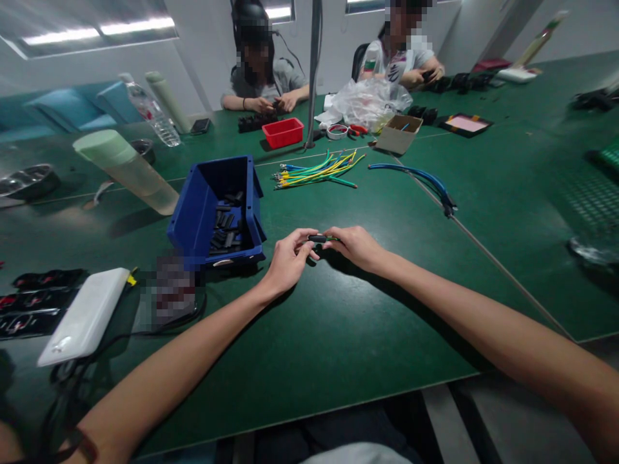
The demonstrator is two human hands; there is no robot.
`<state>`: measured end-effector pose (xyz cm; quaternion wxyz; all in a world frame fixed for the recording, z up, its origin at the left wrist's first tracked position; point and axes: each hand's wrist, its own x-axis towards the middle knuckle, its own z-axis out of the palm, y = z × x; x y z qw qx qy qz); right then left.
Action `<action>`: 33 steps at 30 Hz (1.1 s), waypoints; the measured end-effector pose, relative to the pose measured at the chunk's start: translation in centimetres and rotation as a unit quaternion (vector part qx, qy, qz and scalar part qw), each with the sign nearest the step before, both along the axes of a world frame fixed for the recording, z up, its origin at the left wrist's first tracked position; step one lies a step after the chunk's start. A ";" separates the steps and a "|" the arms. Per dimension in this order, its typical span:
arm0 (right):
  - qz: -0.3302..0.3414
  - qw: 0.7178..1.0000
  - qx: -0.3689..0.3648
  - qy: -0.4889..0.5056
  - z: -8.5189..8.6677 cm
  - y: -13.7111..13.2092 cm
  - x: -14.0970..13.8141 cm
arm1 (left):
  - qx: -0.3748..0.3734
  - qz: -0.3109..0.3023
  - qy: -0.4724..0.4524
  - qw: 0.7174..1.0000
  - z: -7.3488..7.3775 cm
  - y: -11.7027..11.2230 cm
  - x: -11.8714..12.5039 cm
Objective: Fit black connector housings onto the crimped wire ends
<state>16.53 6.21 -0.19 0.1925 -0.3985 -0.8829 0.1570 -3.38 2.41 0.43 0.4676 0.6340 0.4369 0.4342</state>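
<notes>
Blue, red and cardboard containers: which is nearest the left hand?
The blue bin, the one with black pieces inside; the red bin and cardboard box sit farther from the left hand.

Left hand (290, 263): outward passage is blocked by the bin (196, 206).
Right hand (358, 248): room is left open toward the blue cables (430, 179).
Ahead: the way is crossed by wires (319, 174).

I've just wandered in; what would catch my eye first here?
Probably the left hand and right hand, meeting mid-picture over the green table, the left holding a small black piece, the right a thin green strand. To their left sits a deep blue bin of black pieces. Beyond them, yellow, green and blue wires lie near a bright red tray.
</notes>
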 end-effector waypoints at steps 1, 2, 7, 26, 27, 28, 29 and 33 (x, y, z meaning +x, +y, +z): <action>0.002 1.000 -0.003 0.003 0.0 0.0 0.0 | 0.000 -0.002 0.001 1.000 0.0 0.0 0.0; 0.003 1.000 -0.005 0.006 -0.1 0.0 0.1 | 0.000 -0.002 0.002 1.000 0.0 0.0 0.0; 0.000 1.000 -0.001 0.031 -0.2 0.0 0.1 | -0.002 -0.009 0.014 1.000 0.0 0.0 -0.1; 0.013 1.000 -0.006 0.019 0.6 0.0 0.0 | 0.019 0.007 0.073 0.997 0.0 -0.1 0.1; 0.011 1.000 -0.003 0.017 0.6 0.0 0.0 | 0.020 0.009 0.076 0.997 0.0 -0.1 0.1; 0.010 1.000 -0.001 0.016 0.6 -0.1 0.0 | 0.022 0.011 0.075 0.997 0.0 -0.2 0.1; 0.011 1.000 -0.001 0.017 0.5 -0.1 0.0 | 0.022 0.011 0.071 0.997 0.0 -0.2 0.1; 0.021 0.999 -0.013 0.045 0.2 0.0 0.0 | 0.016 -0.001 0.056 0.998 0.0 -0.3 0.1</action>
